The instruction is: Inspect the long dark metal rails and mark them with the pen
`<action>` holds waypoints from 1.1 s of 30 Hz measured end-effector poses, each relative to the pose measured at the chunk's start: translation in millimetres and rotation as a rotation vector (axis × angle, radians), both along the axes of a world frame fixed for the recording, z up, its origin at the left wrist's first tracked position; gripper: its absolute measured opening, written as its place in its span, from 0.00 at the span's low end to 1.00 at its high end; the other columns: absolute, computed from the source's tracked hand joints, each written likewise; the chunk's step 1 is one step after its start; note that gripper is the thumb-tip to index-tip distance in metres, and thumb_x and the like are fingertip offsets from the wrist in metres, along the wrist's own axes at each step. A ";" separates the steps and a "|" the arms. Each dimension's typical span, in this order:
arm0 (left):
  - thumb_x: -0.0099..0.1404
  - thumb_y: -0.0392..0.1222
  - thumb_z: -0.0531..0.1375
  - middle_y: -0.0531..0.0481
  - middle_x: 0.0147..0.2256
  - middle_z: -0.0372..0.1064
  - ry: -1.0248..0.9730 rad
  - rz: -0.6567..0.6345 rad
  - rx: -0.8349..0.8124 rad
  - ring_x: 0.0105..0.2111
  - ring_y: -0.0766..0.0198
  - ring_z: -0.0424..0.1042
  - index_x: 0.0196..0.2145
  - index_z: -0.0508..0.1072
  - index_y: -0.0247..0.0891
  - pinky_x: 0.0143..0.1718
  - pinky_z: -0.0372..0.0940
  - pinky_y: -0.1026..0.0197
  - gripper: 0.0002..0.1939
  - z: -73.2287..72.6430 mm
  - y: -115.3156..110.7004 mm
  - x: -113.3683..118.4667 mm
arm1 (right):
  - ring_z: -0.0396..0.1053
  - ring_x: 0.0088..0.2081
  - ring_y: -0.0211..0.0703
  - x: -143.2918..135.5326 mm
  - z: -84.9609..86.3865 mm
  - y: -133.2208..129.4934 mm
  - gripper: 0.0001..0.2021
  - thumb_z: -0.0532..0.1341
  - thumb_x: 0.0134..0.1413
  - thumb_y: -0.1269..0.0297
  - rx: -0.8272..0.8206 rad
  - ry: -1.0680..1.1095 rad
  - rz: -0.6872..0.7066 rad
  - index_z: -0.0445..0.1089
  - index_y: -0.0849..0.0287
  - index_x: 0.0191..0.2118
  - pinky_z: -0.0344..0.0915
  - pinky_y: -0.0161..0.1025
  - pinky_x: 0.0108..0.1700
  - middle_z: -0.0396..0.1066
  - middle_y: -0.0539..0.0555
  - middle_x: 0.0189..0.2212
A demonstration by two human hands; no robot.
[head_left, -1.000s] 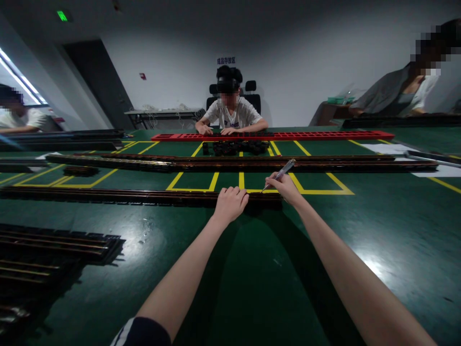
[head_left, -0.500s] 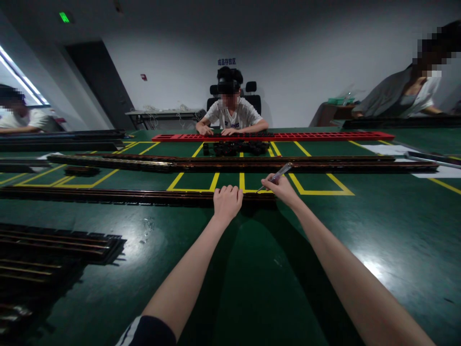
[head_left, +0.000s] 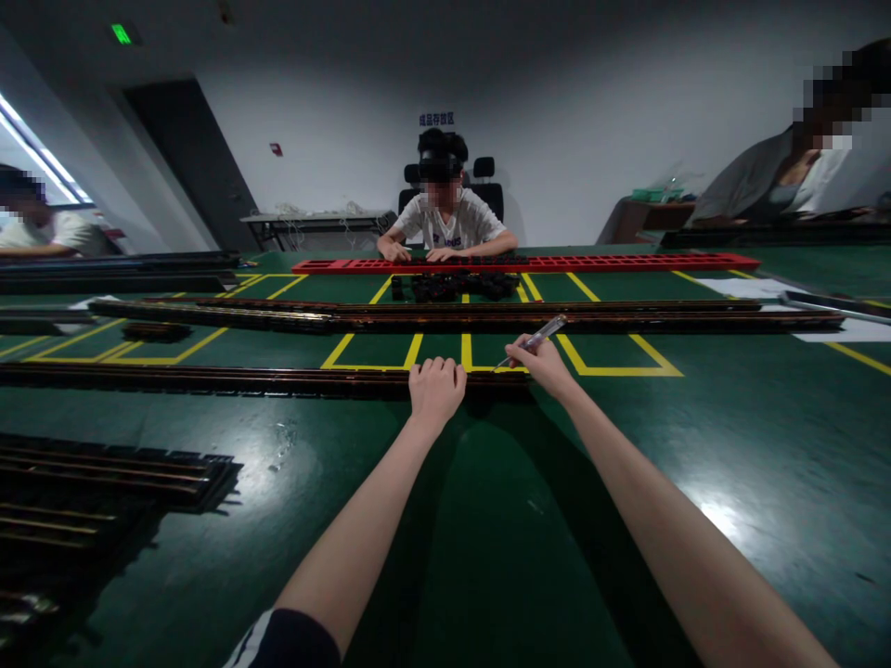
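A long dark strip with copper-coloured lines (head_left: 278, 380) lies across the green table in front of me. My left hand (head_left: 436, 388) is closed over it near its right end, fingers curled over the far edge. My right hand (head_left: 544, 364) grips a slim screwdriver (head_left: 549, 329) with a translucent handle. Its thin shaft slants down to the left, and the tip is at the strip just right of my left hand. Whether the tip touches the strip is too small to tell.
More long dark strips (head_left: 591, 318) lie beyond my hands, with a stack (head_left: 111, 473) at the lower left. Farther off are a red slotted tray (head_left: 647, 263) and black parts (head_left: 456, 286). A person (head_left: 449, 218) works opposite; others sit left and right.
Both hands keep the same hold and almost the same place. The whole view has shifted very slightly; the screwdriver tip stays at the strip.
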State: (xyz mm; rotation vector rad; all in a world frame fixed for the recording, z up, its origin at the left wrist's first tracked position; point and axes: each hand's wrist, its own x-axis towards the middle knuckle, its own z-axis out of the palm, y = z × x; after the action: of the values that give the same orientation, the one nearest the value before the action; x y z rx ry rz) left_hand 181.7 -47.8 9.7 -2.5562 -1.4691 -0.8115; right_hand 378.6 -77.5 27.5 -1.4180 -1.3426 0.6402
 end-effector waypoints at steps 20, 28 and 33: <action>0.72 0.43 0.44 0.41 0.35 0.76 0.012 -0.008 0.034 0.36 0.56 0.73 0.35 0.77 0.36 0.41 0.63 0.53 0.23 -1.8 1.0 -0.3 | 0.67 0.25 0.41 15.4 -7.4 -1.8 0.12 0.63 0.43 0.55 0.027 0.106 -0.127 0.63 0.54 0.20 0.66 0.39 0.35 0.66 0.48 0.17; 0.72 0.43 0.44 0.41 0.34 0.76 0.021 -0.001 0.038 0.36 0.55 0.73 0.35 0.77 0.35 0.42 0.62 0.52 0.23 -1.8 0.4 -0.4 | 0.62 0.21 0.36 19.3 -11.9 -1.7 0.14 0.64 0.41 0.54 0.035 0.227 -0.117 0.59 0.54 0.20 0.66 0.38 0.32 0.62 0.47 0.15; 0.72 0.42 0.44 0.41 0.35 0.76 0.025 0.006 0.067 0.37 0.55 0.73 0.34 0.77 0.35 0.41 0.62 0.52 0.23 -2.9 0.9 -0.7 | 0.61 0.19 0.36 22.1 -12.8 -1.0 0.12 0.63 0.40 0.57 0.051 0.235 -0.142 0.60 0.55 0.19 0.65 0.38 0.29 0.61 0.46 0.14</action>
State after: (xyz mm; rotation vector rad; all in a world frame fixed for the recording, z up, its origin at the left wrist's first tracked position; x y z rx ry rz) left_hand 181.0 -46.9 6.8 -2.5034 -1.4172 -0.8112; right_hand 400.7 -78.5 14.7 -1.3382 -1.0578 0.6519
